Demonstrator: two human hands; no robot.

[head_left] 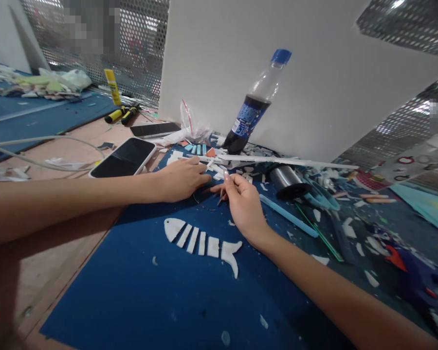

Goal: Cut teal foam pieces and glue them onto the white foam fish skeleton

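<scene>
On the blue mat point(138, 291) lies a white fish shape point(193, 239), cut into several separate pieces in a row, with a small hole in its head piece. Beyond it, my left hand point(186, 179) rests low beside white scraps point(219, 170), its fingers curled; what they hold, if anything, is hidden. My right hand point(245, 206) is closed in a pinch, thumb against fingers, just right of the left hand. Whatever is in the pinch is too small to make out. A thin dark thread point(206, 209) curls on the mat below the two hands.
A cola bottle point(248, 114) stands tilted in view behind the hands. A spool of clear line point(286, 181) and a light blue strip point(290, 216) lie to the right, among scraps. Leftward are a phone point(124, 158), a white cable point(40, 138) and a yellow glue stick point(112, 87).
</scene>
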